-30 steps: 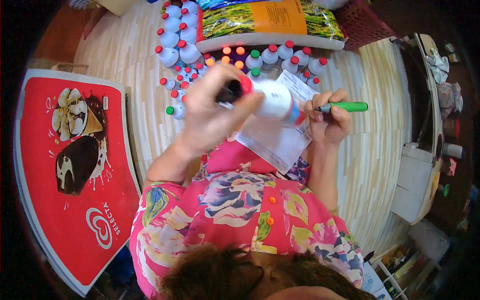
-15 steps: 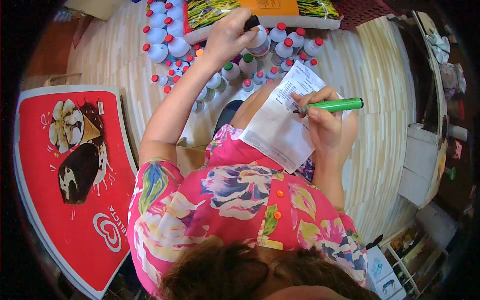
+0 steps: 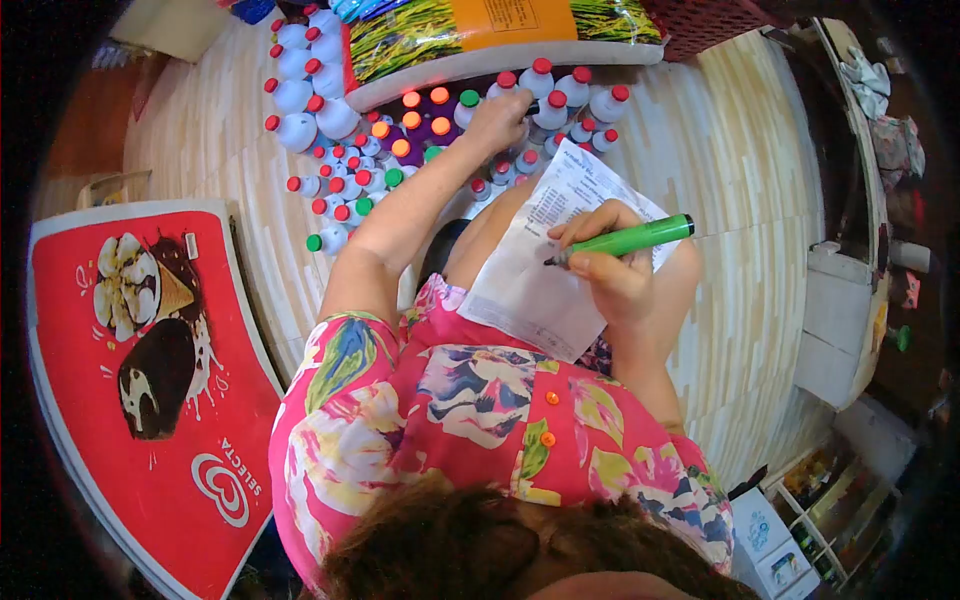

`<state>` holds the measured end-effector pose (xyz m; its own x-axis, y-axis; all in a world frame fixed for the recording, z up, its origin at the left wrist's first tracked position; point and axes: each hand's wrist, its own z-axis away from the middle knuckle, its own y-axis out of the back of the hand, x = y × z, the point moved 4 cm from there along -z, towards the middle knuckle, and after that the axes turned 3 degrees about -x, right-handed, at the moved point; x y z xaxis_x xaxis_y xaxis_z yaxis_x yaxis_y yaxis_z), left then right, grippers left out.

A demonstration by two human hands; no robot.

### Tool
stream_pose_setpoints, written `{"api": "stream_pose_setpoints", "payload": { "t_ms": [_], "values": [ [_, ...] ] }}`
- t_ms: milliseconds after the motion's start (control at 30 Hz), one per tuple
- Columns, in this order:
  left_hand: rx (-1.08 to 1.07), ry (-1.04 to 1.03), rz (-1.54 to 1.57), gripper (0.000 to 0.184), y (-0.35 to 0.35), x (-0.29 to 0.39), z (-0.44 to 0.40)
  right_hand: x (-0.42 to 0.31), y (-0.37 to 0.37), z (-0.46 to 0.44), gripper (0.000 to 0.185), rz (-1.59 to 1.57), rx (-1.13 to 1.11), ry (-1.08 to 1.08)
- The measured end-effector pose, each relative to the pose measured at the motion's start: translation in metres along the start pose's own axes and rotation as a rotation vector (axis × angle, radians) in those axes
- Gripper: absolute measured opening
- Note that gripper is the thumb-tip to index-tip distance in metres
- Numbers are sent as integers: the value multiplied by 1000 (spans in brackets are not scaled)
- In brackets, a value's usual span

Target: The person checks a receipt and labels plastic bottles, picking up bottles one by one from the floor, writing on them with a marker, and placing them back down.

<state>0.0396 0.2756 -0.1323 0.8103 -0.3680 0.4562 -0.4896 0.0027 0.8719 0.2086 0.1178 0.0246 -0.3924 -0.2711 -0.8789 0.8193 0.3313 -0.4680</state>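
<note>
My left hand [image 3: 498, 122] reaches in among the bottles, fingers closed on a small black cap [image 3: 532, 109]. It is beside a white bottle with a red lid [image 3: 550, 112]; whether it touches that bottle is unclear. My right hand [image 3: 618, 268] grips a green marker [image 3: 636, 236], its dark tip pointing down at the paper. The printed paper [image 3: 535, 275] lies tilted over my lap, partly under my right hand. Several orange-lidded bottles [image 3: 411, 120] stand left of my left hand.
More red-lidded bottles [image 3: 297, 130] stand on the striped floor [image 3: 745, 270] at the upper left. A large printed sack [image 3: 510, 30] lies behind the bottles. A red ice-cream panel [image 3: 110, 350] is at the left, a white cabinet [image 3: 835, 325] at the right.
My left hand has carried a bottle away from above the paper to the group, and it no longer clearly holds one. The marker in my right hand has moved left over the paper.
</note>
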Motion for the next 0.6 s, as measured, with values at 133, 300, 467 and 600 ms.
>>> {"api": "stream_pose_setpoints", "payload": {
  "t_ms": [133,300,467,600],
  "values": [
    [-35,6,35,22,-11,-3,8,-7,-7,3,24,29,5,-33],
    [107,9,-52,35,13,4,-4,-9,-11,5,25,-33,2,-23],
    [26,150,-145,38,1,-27,-36,-11,-14,4,25,-103,3,-26],
    [-67,117,-115,30,-18,-45,-52,-9,-12,2,24,-63,28,-16]
  ]
}}
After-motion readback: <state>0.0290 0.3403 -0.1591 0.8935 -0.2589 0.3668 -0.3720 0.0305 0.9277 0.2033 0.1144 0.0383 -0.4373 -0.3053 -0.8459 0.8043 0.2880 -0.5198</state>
